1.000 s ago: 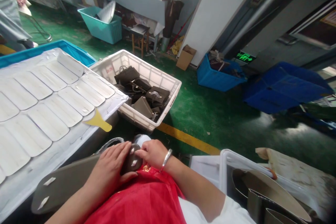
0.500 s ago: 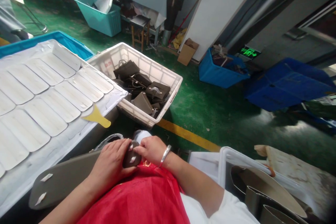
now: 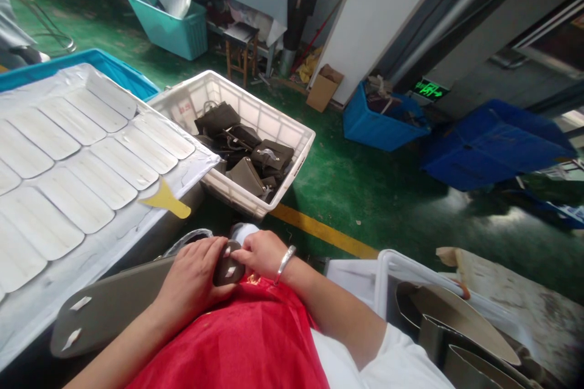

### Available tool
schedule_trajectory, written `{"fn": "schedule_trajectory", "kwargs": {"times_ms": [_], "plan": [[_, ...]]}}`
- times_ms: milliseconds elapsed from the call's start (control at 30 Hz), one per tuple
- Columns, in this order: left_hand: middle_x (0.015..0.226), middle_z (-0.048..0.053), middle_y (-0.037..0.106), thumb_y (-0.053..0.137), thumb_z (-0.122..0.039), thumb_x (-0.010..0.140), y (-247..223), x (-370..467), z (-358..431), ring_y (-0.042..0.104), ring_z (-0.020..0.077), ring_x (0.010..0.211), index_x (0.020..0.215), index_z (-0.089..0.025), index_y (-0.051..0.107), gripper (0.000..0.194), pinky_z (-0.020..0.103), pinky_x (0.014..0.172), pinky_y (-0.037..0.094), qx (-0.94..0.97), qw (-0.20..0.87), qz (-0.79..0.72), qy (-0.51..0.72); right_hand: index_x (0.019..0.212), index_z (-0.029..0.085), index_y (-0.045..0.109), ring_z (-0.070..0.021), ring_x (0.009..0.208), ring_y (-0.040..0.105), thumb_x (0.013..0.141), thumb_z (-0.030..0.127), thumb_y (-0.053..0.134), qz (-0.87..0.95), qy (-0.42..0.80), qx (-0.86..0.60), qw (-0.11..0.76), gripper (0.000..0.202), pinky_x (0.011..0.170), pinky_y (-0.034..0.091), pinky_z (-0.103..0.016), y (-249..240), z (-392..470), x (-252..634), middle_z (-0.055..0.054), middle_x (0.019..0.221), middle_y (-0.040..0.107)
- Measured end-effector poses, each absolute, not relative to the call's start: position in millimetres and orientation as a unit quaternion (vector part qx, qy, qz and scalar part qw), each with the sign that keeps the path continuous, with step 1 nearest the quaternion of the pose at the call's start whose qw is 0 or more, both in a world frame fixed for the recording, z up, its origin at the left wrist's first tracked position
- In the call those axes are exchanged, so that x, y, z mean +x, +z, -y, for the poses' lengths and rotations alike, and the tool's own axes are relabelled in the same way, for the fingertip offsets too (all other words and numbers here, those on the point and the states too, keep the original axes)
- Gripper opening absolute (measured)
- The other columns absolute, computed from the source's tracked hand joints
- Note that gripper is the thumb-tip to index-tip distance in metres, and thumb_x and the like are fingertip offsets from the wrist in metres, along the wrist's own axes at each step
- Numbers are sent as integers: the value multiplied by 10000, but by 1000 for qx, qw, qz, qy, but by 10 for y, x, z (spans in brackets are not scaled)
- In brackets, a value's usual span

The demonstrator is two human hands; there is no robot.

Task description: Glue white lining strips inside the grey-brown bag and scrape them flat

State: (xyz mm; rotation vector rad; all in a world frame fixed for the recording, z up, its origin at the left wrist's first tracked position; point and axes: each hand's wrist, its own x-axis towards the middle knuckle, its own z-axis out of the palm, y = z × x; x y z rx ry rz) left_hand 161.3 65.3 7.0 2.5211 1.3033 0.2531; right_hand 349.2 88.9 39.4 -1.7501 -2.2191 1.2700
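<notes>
A long grey-brown panel with rounded ends [image 3: 123, 295] lies across my lap, with small white tabs near both ends. My left hand [image 3: 196, 270] is wrapped over it near its right end, the fingers pressed together. My right hand [image 3: 262, 253], with a silver bangle at the wrist, pinches the panel's right tip; its fingertips are partly hidden. Beneath my hands is a red apron [image 3: 246, 340]. To the left, white rounded pieces [image 3: 86, 194] lie in rows on a covered table [image 3: 137, 243], and a yellow scraper [image 3: 168, 199] rests at its edge.
A white crate [image 3: 255, 200] of dark bags stands ahead, past the table corner. At the lower right a white bin [image 3: 383, 285] holds curved brown panels [image 3: 465, 322]. Blue bins [image 3: 383, 124] stand farther off. A person's leg [image 3: 13, 30] shows at the upper left.
The view has shifted slightly. My right hand has moved a little at the panel's tip; both hands keep their hold.
</notes>
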Motion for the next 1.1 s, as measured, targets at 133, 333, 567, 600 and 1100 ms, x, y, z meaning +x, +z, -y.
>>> {"fn": "schedule_trajectory", "kwargs": {"times_ms": [133,333,567,600,1100], "plan": [[1129,143,581,627,-511,687,73,1608,-648,543,288,1024,1156,-133,481,620,405,881,412,875,149,-451,93,583,170,669,-85,524,516,802,345,551,706,420,-569,29,304,494,295,-199,390,-872,3500,3,529,617],[1127,160,591,655,-478,667,81,1634,-652,549,302,1026,1140,-114,503,616,425,881,417,872,150,-452,110,610,168,661,-91,541,512,787,340,559,717,389,-579,12,267,504,291,-208,397,-865,3462,-4,566,625],[1160,138,589,616,-538,706,99,1532,-760,549,291,1051,1167,-171,504,600,439,910,426,850,264,-441,118,649,172,538,-76,547,457,723,388,612,668,418,-614,54,241,501,278,-198,292,-849,3497,44,603,551],[1169,128,586,594,-498,742,111,1529,-780,549,278,1056,1172,-184,503,540,430,918,425,844,283,-440,118,667,175,515,-73,549,450,710,388,624,655,431,-617,70,242,500,280,-194,268,-849,3501,53,611,537],[784,18,609,496,-480,814,489,139,-78,576,192,720,844,-201,550,286,307,644,465,486,262,-784,283,1239,190,401,-262,1066,535,804,395,557,784,299,-510,189,506,920,441,-436,396,-838,3109,-135,1175,536]]}}
